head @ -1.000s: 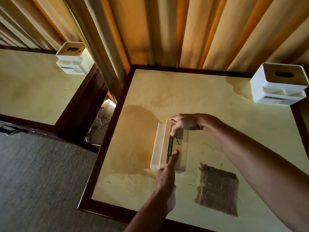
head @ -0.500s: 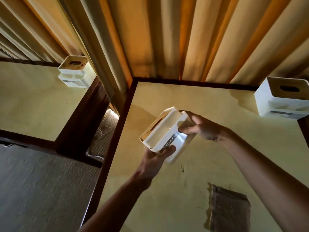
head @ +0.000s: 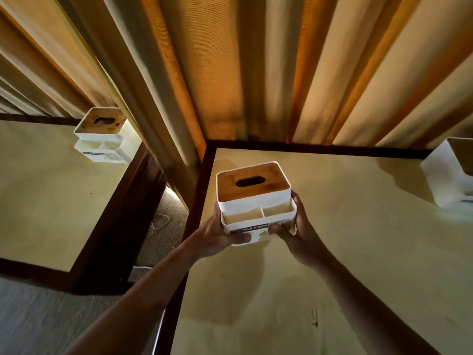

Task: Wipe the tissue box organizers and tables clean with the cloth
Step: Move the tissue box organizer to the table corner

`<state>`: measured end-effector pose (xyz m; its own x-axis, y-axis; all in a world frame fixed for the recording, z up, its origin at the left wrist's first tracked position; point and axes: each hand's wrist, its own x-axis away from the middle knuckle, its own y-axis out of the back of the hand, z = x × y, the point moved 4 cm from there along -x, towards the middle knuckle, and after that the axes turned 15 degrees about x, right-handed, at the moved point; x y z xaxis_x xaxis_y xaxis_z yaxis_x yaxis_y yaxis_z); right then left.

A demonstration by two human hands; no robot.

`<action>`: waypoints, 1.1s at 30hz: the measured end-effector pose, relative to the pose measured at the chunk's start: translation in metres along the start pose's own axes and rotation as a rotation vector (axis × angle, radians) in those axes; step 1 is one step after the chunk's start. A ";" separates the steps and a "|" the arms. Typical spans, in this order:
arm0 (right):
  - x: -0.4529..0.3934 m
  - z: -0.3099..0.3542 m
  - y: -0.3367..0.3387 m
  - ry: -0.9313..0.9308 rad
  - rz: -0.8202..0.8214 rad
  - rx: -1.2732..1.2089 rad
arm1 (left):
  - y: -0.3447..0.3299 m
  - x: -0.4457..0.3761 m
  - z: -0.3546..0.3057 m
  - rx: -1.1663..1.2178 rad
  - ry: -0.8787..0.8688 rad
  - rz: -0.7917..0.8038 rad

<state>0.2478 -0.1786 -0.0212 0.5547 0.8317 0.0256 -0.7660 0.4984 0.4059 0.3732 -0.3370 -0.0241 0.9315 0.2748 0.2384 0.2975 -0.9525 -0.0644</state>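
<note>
White plastic with a wooden slotted lid, the tissue box organizer (head: 254, 201) sits upright between our palms, over the near-left part of the bench (head: 345, 226). Our left hand (head: 217, 235) clasps its left side, thumb across the label; our right hand (head: 298, 231) clasps the right side. A second organizer (head: 101, 135) stands on the left bench (head: 46, 201), a third (head: 450, 172) at the right edge.

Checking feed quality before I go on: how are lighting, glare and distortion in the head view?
Head view: dim, warm backlight glows through the curtains; both hands and the held organizer stay sharp; the table shows soft shadows, no harsh glare; wide-angle bending splays the curtains; the right organizer is cut off.
</note>
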 end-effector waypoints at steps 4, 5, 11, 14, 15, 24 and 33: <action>-0.015 -0.007 -0.016 -0.008 -0.064 -0.017 | 0.026 -0.020 0.012 -0.069 0.016 0.038; -0.019 -0.009 -0.020 -0.011 -0.071 -0.025 | 0.034 -0.026 0.016 -0.103 0.024 0.018; -0.053 -0.030 -0.047 -0.054 -0.057 0.079 | 0.079 -0.058 0.030 -0.511 0.053 -0.108; -0.074 -0.036 -0.057 -0.069 -0.074 0.111 | 0.099 -0.072 0.025 -0.593 0.056 -0.115; -0.080 -0.036 -0.059 -0.072 -0.093 0.109 | 0.107 -0.078 0.026 -0.608 0.065 -0.126; -0.123 -0.040 -0.069 -0.110 -0.214 0.146 | 0.141 -0.112 0.020 -0.672 0.128 -0.132; -0.143 -0.044 -0.068 -0.157 -0.215 0.174 | 0.153 -0.126 0.025 -0.527 0.167 -0.106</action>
<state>0.2064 -0.3202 -0.0923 0.7514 0.6574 0.0573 -0.5663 0.5978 0.5675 0.3068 -0.5144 -0.0880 0.8436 0.3888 0.3703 0.2026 -0.8692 0.4511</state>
